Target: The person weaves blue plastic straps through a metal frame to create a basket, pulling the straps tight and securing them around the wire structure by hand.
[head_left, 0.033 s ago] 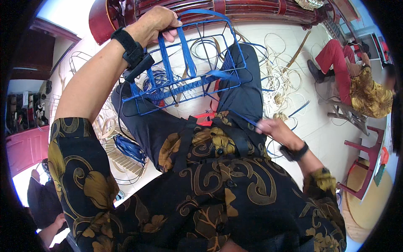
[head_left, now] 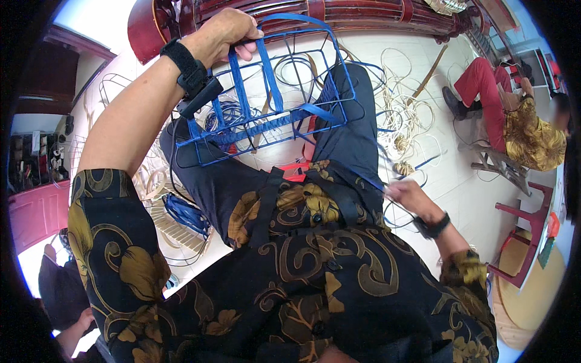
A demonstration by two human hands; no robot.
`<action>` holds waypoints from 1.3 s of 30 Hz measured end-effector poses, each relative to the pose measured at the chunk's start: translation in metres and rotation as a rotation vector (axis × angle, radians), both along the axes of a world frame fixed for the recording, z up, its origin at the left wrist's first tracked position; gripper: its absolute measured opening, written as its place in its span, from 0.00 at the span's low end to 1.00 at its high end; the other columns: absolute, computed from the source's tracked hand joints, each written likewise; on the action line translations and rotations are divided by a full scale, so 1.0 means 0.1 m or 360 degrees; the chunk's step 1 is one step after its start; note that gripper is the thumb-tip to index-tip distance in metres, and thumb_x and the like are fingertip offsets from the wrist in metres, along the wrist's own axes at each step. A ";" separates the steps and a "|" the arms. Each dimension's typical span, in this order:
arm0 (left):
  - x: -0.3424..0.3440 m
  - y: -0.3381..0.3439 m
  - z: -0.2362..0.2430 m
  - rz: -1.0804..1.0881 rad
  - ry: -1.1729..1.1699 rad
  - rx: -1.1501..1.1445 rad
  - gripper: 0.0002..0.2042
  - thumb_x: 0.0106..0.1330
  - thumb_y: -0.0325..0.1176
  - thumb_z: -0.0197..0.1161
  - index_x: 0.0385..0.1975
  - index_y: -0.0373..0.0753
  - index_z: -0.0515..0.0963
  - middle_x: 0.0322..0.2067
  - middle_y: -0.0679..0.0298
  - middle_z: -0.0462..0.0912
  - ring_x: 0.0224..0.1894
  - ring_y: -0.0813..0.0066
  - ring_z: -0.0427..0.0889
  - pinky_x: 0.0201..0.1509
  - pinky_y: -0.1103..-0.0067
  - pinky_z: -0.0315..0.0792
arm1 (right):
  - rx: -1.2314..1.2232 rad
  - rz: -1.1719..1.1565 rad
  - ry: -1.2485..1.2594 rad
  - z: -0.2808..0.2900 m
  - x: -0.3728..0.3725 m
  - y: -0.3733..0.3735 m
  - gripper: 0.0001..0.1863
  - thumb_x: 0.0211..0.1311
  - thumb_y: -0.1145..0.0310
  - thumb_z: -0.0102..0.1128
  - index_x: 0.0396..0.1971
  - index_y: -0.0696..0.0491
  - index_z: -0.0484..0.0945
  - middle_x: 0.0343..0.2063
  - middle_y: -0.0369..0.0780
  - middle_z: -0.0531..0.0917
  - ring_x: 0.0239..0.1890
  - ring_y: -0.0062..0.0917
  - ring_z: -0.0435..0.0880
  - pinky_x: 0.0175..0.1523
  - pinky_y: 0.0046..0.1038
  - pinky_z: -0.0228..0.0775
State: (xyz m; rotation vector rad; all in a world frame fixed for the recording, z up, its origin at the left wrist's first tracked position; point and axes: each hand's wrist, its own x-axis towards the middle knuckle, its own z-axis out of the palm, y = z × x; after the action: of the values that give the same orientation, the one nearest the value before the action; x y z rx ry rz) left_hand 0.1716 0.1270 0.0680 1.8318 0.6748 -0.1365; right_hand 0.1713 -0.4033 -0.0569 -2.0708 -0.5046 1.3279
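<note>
Across my thighs rests a rectangular blue wire basket frame (head_left: 351, 78), partly wrapped with flat blue strips. My left hand (head_left: 233, 35) is closed around its far left edge, near the curved strip over the top. Several wide strips (head_left: 270, 75) run down from that edge to the near side, where the lower bar is bound in blue. From the near right part of the frame, a thin blue strip (head_left: 366, 176) stretches toward me. Its end is pinched in the fingers of my right hand (head_left: 407, 196), out beside my right thigh.
Loose cream strands (head_left: 405, 112) lie tangled on the tiled floor at the right. A coil of blue strip (head_left: 184, 213) sits by my left leg. Dark red wooden furniture (head_left: 266, 18) stands ahead. Another person in red trousers (head_left: 484, 97) sits at the right, near a red stool (head_left: 532, 233).
My right hand has moved a little to the right with the blue strip, and the strip's loop at the frame has shifted. My left hand stays in place.
</note>
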 end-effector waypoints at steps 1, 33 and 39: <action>-0.02 -0.02 0.02 0.0012 0.0006 0.0003 0.10 0.70 0.28 0.63 0.24 0.38 0.77 0.18 0.62 0.80 0.15 0.71 0.81 0.19 0.76 0.76 | -0.0257 0.0116 -0.0188 -0.18 0.03 -0.59 0.14 0.74 0.60 0.58 0.38 0.53 0.87 0.32 0.35 0.84 0.36 0.22 0.79 0.42 0.29 0.72; 0.10 0.24 -0.26 -0.0090 -0.0070 -0.0058 0.11 0.70 0.27 0.62 0.23 0.38 0.77 0.18 0.62 0.80 0.14 0.73 0.80 0.15 0.78 0.74 | -0.0610 0.0665 -0.0516 -0.49 0.32 -1.37 0.15 0.73 0.59 0.58 0.35 0.54 0.86 0.27 0.39 0.85 0.31 0.28 0.83 0.38 0.33 0.75; 0.19 0.07 -0.18 -0.0220 0.0041 0.0202 0.12 0.72 0.28 0.61 0.22 0.40 0.76 0.17 0.64 0.79 0.14 0.75 0.80 0.12 0.81 0.68 | -0.2478 0.0132 -0.0704 -0.03 0.14 -3.48 0.19 0.67 0.60 0.56 0.51 0.54 0.85 0.55 0.50 0.84 0.61 0.42 0.82 0.65 0.37 0.74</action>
State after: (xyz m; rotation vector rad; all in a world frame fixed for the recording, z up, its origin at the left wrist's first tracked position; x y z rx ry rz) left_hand 0.1909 0.1338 0.0499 2.0021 0.5857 -0.2126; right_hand 0.1858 -0.7513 -0.0603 -3.6273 0.5470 1.4364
